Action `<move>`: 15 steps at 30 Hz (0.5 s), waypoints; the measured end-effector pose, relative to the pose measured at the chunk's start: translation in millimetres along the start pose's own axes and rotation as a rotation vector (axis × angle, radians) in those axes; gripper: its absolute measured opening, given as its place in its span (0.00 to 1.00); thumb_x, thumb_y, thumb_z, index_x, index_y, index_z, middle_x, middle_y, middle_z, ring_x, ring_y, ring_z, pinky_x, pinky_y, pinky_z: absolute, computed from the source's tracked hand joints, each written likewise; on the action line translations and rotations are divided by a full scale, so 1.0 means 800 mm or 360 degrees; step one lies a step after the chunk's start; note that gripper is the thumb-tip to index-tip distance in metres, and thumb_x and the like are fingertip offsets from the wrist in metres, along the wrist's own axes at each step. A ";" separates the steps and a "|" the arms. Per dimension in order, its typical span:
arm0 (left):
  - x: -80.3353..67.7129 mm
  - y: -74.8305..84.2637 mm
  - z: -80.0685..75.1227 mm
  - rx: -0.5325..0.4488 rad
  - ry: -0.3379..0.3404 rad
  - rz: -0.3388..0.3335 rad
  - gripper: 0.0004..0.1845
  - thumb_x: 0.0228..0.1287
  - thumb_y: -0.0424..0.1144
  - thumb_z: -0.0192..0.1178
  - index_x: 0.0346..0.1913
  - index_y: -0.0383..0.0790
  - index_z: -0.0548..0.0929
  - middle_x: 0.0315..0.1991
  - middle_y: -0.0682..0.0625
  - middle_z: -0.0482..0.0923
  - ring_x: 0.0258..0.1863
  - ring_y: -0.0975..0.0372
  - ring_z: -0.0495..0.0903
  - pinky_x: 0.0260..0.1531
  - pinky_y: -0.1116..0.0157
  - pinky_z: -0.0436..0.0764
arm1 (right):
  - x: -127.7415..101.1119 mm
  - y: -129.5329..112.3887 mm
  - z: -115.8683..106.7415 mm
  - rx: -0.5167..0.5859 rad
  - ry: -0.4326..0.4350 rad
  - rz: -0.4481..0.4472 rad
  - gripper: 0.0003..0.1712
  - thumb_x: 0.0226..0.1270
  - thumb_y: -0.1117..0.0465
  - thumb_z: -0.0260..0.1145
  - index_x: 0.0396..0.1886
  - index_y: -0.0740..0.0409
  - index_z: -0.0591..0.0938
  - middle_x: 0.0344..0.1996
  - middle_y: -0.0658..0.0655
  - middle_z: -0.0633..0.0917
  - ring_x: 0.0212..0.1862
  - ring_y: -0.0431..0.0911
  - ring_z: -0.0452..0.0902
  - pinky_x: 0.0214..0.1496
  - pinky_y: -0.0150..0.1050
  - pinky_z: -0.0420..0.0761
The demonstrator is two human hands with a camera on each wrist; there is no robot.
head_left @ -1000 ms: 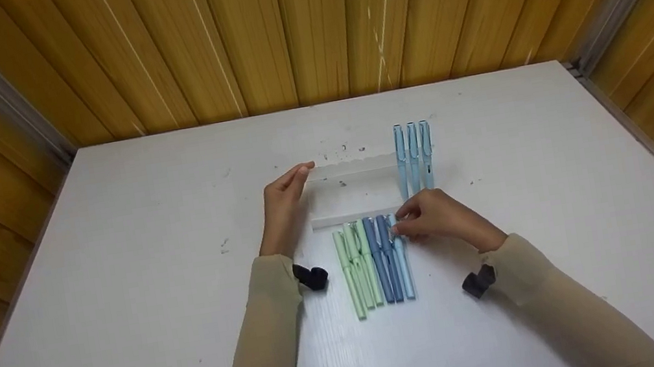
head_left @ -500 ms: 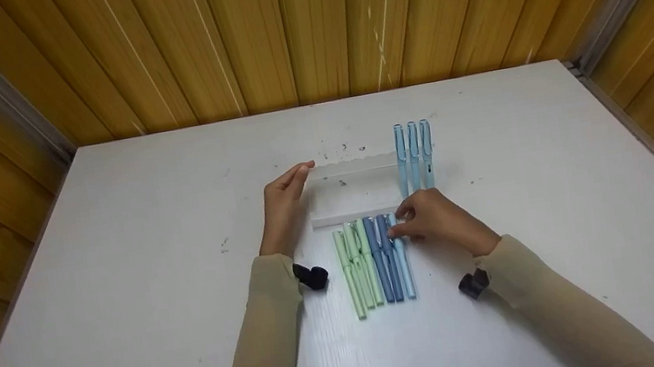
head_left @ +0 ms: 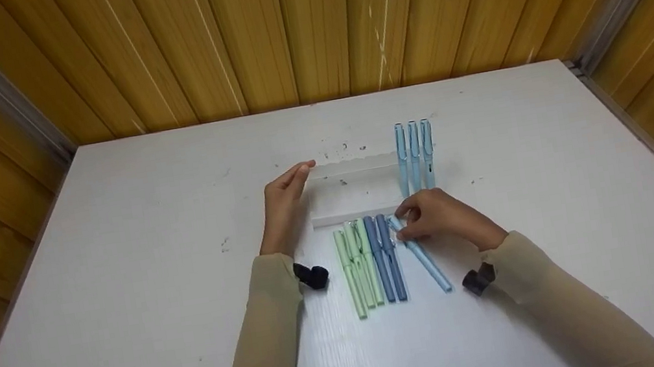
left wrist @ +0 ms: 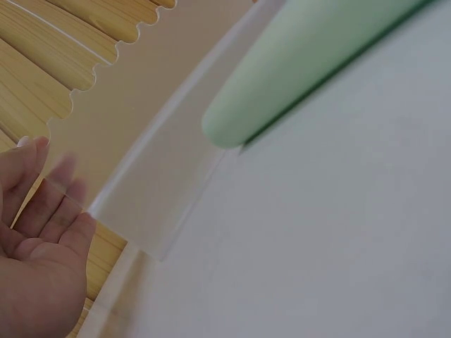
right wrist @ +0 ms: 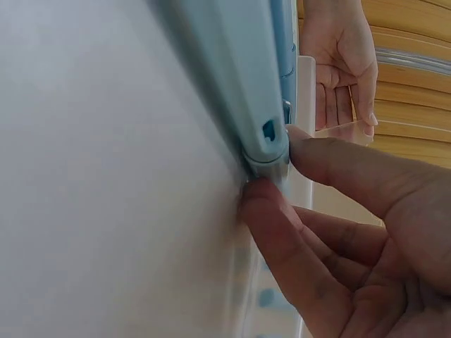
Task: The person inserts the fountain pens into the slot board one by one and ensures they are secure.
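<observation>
My right hand (head_left: 413, 221) pinches the top end of a light blue pen (head_left: 425, 258), which lies slanted on the white table (head_left: 147, 251). In the right wrist view, thumb and finger (right wrist: 331, 169) close round that pen's end (right wrist: 243, 91). My left hand (head_left: 293, 183) rests with straight fingers against the left end of a clear pen holder (head_left: 348, 192); the left wrist view shows the palm (left wrist: 35, 246) beside the holder's edge (left wrist: 158, 193). Three light blue pens (head_left: 415, 155) stand in the holder's right end.
Three green pens (head_left: 357, 267) and two dark blue pens (head_left: 386, 258) lie side by side in front of the holder. One green pen (left wrist: 303, 63) fills the left wrist view. Wooden panel walls (head_left: 302, 23) enclose the table on three sides.
The right hand has swung the light blue pen out of the row: its lower end moved right and it now lies slanted. The left hand has stayed at the holder.
</observation>
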State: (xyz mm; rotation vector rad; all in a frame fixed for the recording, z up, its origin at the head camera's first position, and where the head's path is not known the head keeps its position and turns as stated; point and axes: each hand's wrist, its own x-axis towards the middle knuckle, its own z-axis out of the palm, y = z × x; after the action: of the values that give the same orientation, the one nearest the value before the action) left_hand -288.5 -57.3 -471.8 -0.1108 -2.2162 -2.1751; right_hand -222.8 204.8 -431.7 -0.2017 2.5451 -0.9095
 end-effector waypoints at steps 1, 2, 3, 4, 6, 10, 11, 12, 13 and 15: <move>0.000 0.000 0.000 -0.0004 0.0000 0.0000 0.20 0.65 0.55 0.59 0.52 0.48 0.85 0.57 0.54 0.80 0.64 0.64 0.73 0.67 0.61 0.68 | 0.000 0.001 0.000 -0.0002 -0.0012 -0.0011 0.27 0.55 0.58 0.74 0.54 0.65 0.81 0.28 0.55 0.81 0.29 0.43 0.74 0.30 0.31 0.75; 0.000 0.000 0.000 -0.0006 0.0000 -0.0001 0.20 0.65 0.55 0.59 0.52 0.48 0.85 0.57 0.54 0.80 0.64 0.64 0.73 0.67 0.61 0.68 | -0.001 0.001 -0.001 -0.0007 -0.0022 -0.0014 0.27 0.55 0.59 0.74 0.54 0.64 0.81 0.29 0.55 0.81 0.30 0.43 0.74 0.31 0.31 0.75; 0.000 0.000 0.000 -0.0007 -0.0001 -0.0002 0.20 0.65 0.55 0.59 0.52 0.48 0.85 0.57 0.54 0.80 0.64 0.64 0.73 0.67 0.61 0.68 | -0.001 0.001 -0.001 -0.0009 -0.0031 -0.0015 0.27 0.54 0.59 0.74 0.55 0.64 0.81 0.29 0.55 0.81 0.30 0.43 0.74 0.32 0.31 0.75; 0.000 0.000 0.000 -0.0006 -0.0001 -0.0003 0.20 0.65 0.55 0.59 0.52 0.48 0.85 0.57 0.54 0.80 0.64 0.64 0.73 0.67 0.61 0.68 | -0.002 0.001 -0.001 -0.0010 -0.0042 -0.0018 0.27 0.54 0.60 0.74 0.55 0.63 0.80 0.30 0.55 0.81 0.30 0.43 0.74 0.32 0.31 0.75; 0.000 0.001 0.000 -0.0006 -0.0002 -0.0003 0.20 0.66 0.55 0.59 0.52 0.48 0.85 0.57 0.54 0.80 0.64 0.64 0.73 0.67 0.61 0.68 | -0.002 0.000 -0.002 -0.0023 -0.0063 -0.0031 0.27 0.55 0.61 0.74 0.56 0.62 0.80 0.30 0.55 0.81 0.31 0.44 0.74 0.32 0.32 0.75; -0.001 0.001 0.000 0.0007 -0.0006 -0.0001 0.19 0.66 0.55 0.58 0.53 0.49 0.85 0.57 0.55 0.80 0.63 0.64 0.73 0.67 0.62 0.68 | -0.003 -0.003 -0.003 -0.0057 -0.0093 -0.0029 0.27 0.54 0.63 0.73 0.56 0.60 0.80 0.30 0.55 0.81 0.31 0.44 0.75 0.33 0.32 0.76; -0.001 0.001 0.000 0.0010 -0.0007 0.0000 0.19 0.66 0.55 0.58 0.53 0.49 0.85 0.57 0.55 0.80 0.63 0.65 0.73 0.67 0.62 0.68 | -0.003 -0.004 -0.003 -0.0064 -0.0101 -0.0024 0.27 0.54 0.63 0.73 0.56 0.59 0.81 0.30 0.55 0.81 0.31 0.44 0.75 0.33 0.32 0.76; -0.001 0.001 0.000 0.0007 -0.0010 0.0000 0.19 0.66 0.55 0.58 0.52 0.49 0.85 0.57 0.55 0.80 0.63 0.65 0.73 0.67 0.62 0.68 | -0.003 -0.004 -0.003 -0.0074 -0.0108 -0.0025 0.27 0.54 0.64 0.73 0.56 0.58 0.81 0.30 0.55 0.81 0.31 0.44 0.75 0.33 0.32 0.76; 0.000 0.001 0.000 0.0003 -0.0013 0.0002 0.19 0.66 0.55 0.58 0.52 0.49 0.85 0.58 0.55 0.80 0.64 0.64 0.72 0.67 0.62 0.68 | -0.003 -0.005 -0.003 -0.0077 -0.0114 -0.0024 0.26 0.54 0.64 0.73 0.56 0.58 0.81 0.30 0.55 0.81 0.31 0.44 0.75 0.33 0.32 0.76; 0.000 0.001 0.000 -0.0010 -0.0017 0.0000 0.18 0.66 0.54 0.58 0.52 0.49 0.85 0.57 0.56 0.80 0.64 0.64 0.72 0.67 0.61 0.68 | -0.003 -0.004 -0.004 -0.0090 -0.0124 -0.0051 0.25 0.54 0.65 0.73 0.55 0.58 0.81 0.29 0.55 0.80 0.30 0.44 0.75 0.33 0.32 0.76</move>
State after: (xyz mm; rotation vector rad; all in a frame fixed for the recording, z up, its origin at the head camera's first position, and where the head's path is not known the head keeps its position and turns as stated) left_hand -288.0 -57.4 -470.6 -0.1230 -2.2149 -2.1865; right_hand -222.2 204.8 -426.6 -0.2898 2.5043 -0.8255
